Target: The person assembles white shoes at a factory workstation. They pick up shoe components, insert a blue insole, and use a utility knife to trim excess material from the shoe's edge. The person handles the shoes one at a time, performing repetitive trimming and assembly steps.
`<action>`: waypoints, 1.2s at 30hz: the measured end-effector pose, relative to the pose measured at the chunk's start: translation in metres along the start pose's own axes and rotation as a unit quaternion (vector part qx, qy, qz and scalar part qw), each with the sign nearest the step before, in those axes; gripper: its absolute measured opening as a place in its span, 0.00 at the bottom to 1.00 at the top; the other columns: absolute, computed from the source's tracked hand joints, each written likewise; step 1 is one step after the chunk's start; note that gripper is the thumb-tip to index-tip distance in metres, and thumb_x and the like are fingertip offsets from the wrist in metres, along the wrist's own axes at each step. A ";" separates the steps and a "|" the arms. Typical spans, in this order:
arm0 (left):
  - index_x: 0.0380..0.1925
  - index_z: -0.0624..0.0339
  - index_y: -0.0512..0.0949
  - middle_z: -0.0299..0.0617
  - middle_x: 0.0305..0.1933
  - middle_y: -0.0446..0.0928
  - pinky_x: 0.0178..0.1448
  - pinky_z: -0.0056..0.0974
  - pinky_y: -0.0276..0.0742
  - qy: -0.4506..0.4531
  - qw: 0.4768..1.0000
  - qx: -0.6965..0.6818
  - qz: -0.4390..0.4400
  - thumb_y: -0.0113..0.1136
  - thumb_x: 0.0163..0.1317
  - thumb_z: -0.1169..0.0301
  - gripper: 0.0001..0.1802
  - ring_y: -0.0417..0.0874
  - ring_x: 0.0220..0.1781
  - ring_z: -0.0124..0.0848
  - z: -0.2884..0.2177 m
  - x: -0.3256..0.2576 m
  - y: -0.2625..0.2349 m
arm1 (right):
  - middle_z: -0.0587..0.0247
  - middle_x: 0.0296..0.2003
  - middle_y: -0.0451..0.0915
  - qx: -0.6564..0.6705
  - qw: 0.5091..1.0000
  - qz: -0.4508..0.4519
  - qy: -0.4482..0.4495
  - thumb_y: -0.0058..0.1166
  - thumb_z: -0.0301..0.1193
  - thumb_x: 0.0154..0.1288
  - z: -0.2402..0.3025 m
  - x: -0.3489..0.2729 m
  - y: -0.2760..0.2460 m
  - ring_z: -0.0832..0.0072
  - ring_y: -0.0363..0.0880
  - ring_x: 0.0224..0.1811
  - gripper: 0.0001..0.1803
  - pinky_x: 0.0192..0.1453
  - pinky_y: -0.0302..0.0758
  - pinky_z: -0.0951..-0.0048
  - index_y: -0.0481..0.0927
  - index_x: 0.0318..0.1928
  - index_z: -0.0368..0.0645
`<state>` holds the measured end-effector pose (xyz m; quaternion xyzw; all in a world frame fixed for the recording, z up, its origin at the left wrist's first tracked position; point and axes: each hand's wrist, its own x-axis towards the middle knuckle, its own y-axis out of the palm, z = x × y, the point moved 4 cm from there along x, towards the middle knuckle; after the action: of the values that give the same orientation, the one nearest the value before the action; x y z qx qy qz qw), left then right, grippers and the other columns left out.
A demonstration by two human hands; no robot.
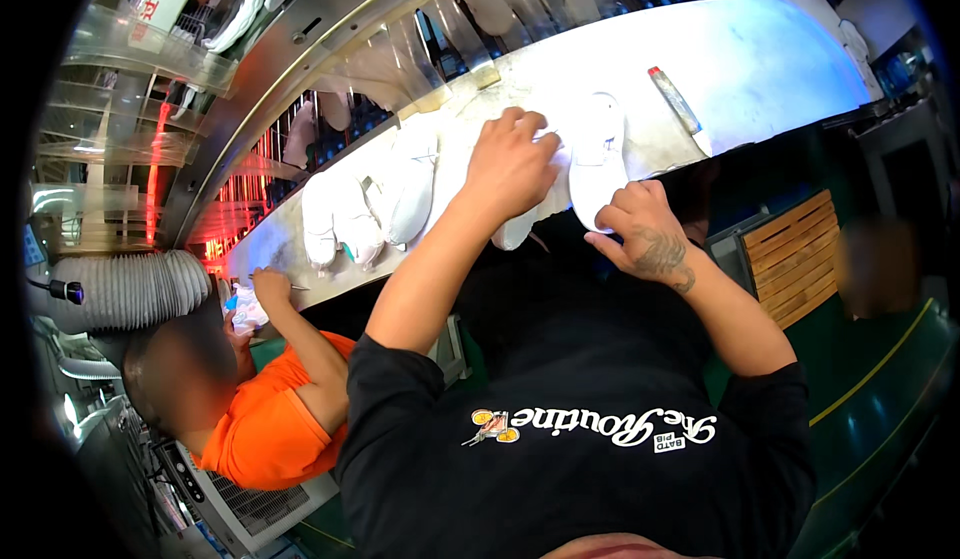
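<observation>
A long white shoe (598, 159) lies on the pale worktop, pointing away from me. My right hand (640, 231) grips its near end, thumb on one side and fingers over the other. To the left, my left hand (512, 164) has its fingers curled; a bit of white shows by the fingertips, but what they hold is hidden. Below that hand another white shoe (515, 231) sticks out, mostly covered. Further left rest several more white shoes, among them a single one (410, 184) and a pair (340, 221) side by side.
A slim tool with a red end (675, 101) lies right of the long shoe on the worktop (770, 69). At the left, a person in orange (275, 419) handles a white and blue piece (246, 309). Clear plastic strips hang behind the worktop; a wooden slatted board (792, 259) stands right.
</observation>
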<state>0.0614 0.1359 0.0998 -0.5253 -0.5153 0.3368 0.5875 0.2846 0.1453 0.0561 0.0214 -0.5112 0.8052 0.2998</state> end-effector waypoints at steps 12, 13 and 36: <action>0.46 0.52 0.93 0.43 0.61 0.85 0.78 0.53 0.68 -0.048 0.993 -0.070 0.084 0.73 0.64 0.66 0.12 0.80 0.70 0.47 0.026 0.013 0.024 | 0.53 0.59 0.84 -0.037 0.994 -0.094 0.051 0.69 0.31 0.67 -0.068 0.047 -0.008 0.51 0.78 0.66 0.15 0.73 0.76 0.53 0.90 0.52 0.43; 0.46 0.52 0.94 0.43 0.62 0.85 0.78 0.53 0.68 -0.047 0.993 -0.083 0.069 0.74 0.63 0.66 0.12 0.79 0.71 0.47 0.027 0.011 0.021 | 0.52 0.57 0.85 -0.040 0.993 -0.096 0.052 0.69 0.31 0.67 -0.071 0.048 -0.004 0.51 0.78 0.66 0.14 0.73 0.77 0.53 0.90 0.51 0.42; 0.48 0.52 0.95 0.44 0.62 0.84 0.76 0.50 0.73 -0.054 0.988 -0.137 0.040 0.79 0.60 0.70 0.14 0.78 0.71 0.49 0.034 0.002 0.016 | 0.60 0.54 0.86 0.098 0.987 -0.123 0.014 0.73 0.28 0.64 -0.052 0.064 0.034 0.57 0.78 0.59 0.11 0.66 0.80 0.58 0.91 0.48 0.44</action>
<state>0.0319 0.1499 0.0823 -0.6019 -0.5659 0.3140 0.4678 0.2291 0.2080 0.0259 0.1019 -0.4189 0.8088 0.4001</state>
